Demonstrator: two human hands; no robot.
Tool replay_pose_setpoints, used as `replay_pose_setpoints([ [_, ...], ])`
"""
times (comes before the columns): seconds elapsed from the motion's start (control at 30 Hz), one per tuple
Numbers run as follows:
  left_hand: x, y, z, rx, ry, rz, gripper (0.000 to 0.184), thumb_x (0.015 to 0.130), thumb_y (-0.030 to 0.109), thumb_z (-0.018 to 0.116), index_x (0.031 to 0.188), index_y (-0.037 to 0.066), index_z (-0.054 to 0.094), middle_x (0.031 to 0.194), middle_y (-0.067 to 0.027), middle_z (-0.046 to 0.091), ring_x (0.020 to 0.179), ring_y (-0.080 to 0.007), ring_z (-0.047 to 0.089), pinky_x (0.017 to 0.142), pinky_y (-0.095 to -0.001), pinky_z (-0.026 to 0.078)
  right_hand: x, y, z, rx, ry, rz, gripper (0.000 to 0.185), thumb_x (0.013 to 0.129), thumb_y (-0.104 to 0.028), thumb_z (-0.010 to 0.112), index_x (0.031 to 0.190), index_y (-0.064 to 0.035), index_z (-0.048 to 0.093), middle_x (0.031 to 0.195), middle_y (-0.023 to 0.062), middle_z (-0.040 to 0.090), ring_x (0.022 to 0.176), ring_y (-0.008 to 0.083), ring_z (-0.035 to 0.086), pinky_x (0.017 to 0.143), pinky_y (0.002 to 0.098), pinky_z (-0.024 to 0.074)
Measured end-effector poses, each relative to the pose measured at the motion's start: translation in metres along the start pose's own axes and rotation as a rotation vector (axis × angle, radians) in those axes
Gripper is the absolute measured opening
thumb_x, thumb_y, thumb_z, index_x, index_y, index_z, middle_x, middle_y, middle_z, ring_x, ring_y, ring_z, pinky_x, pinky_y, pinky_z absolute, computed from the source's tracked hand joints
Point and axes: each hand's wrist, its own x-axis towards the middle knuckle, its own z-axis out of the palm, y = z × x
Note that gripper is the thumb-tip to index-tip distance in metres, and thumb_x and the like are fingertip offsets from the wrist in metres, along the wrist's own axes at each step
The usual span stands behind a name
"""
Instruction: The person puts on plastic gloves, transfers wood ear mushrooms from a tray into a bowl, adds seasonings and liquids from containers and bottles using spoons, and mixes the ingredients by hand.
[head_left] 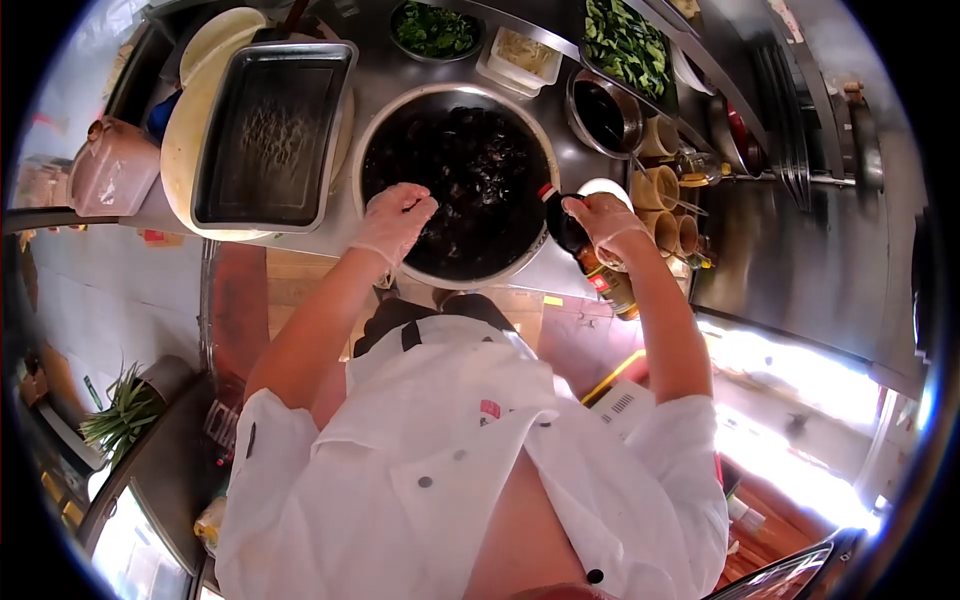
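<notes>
My right hand [610,222], in a clear thin glove, is closed round a dark sauce bottle [568,232] with a red and white top. The bottle lies tilted, its top toward the rim of a large metal bowl [368,130] and its labelled lower end toward me. Inside the bowl are dark, wet, glossy pieces of food [470,190] in nearly black liquid. Over the bowl's left side is my left hand [397,222], also gloved, its fingers curled together. Whatever it may hold is hidden.
A dark rectangular tray [275,140] rests on a round cream board [180,150] at left. Behind the bowl stand chopped greens [437,30] and a white container [525,58]. To the right are a pot of dark liquid [600,110], several beige cups [655,188] and a tray of green vegetables [628,45].
</notes>
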Motion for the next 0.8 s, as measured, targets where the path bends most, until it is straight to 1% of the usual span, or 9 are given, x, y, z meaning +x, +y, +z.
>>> replay_pose_setpoints([
  [0.03,-0.004,0.002,-0.001,0.044,-0.019,0.013,0.033,0.090,0.027,0.070,0.114,0.005,0.066,0.111,-0.0092,0.066,0.099,-0.0166,0.061,0.087,-0.0288,0.049,0.004,-0.001,0.004,-0.109,0.093,-0.107,0.067,0.098,-0.058,0.042,0.103,0.0031,0.070,0.108,0.0236,0.068,0.106,0.0379,0.063,0.096,0.0434,0.0460],
  [0.13,-0.004,-0.008,-0.005,0.062,-0.037,0.019,0.036,0.091,0.029,0.070,0.117,0.004,0.065,0.114,-0.0110,0.065,0.104,-0.0188,0.061,0.091,-0.0307,0.048,0.004,-0.024,-0.008,-0.257,0.005,-0.125,0.068,0.099,-0.057,0.040,0.100,0.0033,0.071,0.108,0.0248,0.067,0.108,0.0377,0.062,0.097,0.0429,0.0454],
  [0.17,-0.004,-0.012,-0.005,0.055,-0.049,0.026,0.036,0.090,0.029,0.070,0.116,0.004,0.065,0.115,-0.0113,0.065,0.104,-0.0193,0.061,0.091,-0.0311,0.048,0.001,-0.032,-0.014,-0.292,-0.040,-0.088,0.065,0.100,-0.055,0.039,0.109,0.0025,0.068,0.106,0.0248,0.068,0.112,0.0372,0.061,0.099,0.0415,0.0446],
  [0.27,-0.004,-0.017,-0.005,0.117,-0.061,0.071,0.037,0.090,0.028,0.070,0.116,0.002,0.065,0.114,-0.0117,0.065,0.103,-0.0199,0.062,0.090,-0.0319,0.049,0.057,0.007,0.009,-0.453,0.097,-0.300,0.054,0.102,-0.048,0.041,0.125,-0.0042,0.062,0.109,0.0231,0.067,0.114,0.0368,0.061,0.099,0.0416,0.0455],
  [0.3,-0.004,-0.021,-0.005,0.152,-0.061,0.085,0.037,0.090,0.028,0.070,0.116,0.002,0.065,0.114,-0.0117,0.066,0.103,-0.0200,0.062,0.090,-0.0321,0.049,0.049,-0.005,-0.006,-0.765,-0.096,-0.355,0.040,0.105,-0.037,0.039,0.142,-0.0243,0.049,0.139,0.0195,0.051,0.129,0.0369,0.051,0.103,0.0416,0.0437],
  [0.43,0.001,-0.037,-0.002,0.097,-0.066,0.103,0.038,0.090,0.028,0.070,0.115,0.001,0.065,0.111,-0.0120,0.066,0.102,-0.0205,0.063,0.089,-0.0323,0.050,0.023,-0.032,-0.033,-0.691,-0.096,-0.276,0.040,0.103,-0.021,0.042,0.142,-0.0238,0.048,0.128,0.0166,0.057,0.122,0.0362,0.056,0.097,0.0408,0.0478],
  [0.53,0.004,-0.042,-0.002,0.074,-0.081,0.089,0.038,0.090,0.032,0.069,0.114,0.002,0.066,0.113,-0.0131,0.066,0.101,-0.0228,0.062,0.091,-0.0338,0.049,0.036,-0.037,-0.025,-0.831,-0.195,-0.288,0.042,0.100,-0.016,0.046,0.142,-0.0225,0.048,0.123,0.0171,0.059,0.121,0.0356,0.056,0.095,0.0420,0.0488],
  [0.7,0.000,-0.034,-0.006,0.169,-0.072,0.134,0.039,0.089,0.039,0.066,0.114,0.008,0.067,0.118,-0.0153,0.064,0.104,-0.0281,0.061,0.095,-0.0386,0.048,0.065,-0.007,-0.019,-0.688,-0.027,-0.375,0.045,0.100,-0.017,0.045,0.145,-0.0228,0.047,0.119,0.0189,0.061,0.122,0.0353,0.056,0.100,0.0419,0.0451],
  [0.8,-0.017,0.001,-0.014,0.061,-0.118,-0.050,0.039,0.089,0.038,0.067,0.114,0.008,0.067,0.120,-0.0154,0.063,0.106,-0.0304,0.060,0.096,-0.0393,0.048,0.061,-0.015,-0.022,-0.720,-0.065,-0.391,0.043,0.101,-0.019,0.044,0.144,-0.0218,0.048,0.122,0.0204,0.060,0.122,0.0352,0.055,0.101,0.0413,0.0441],
])
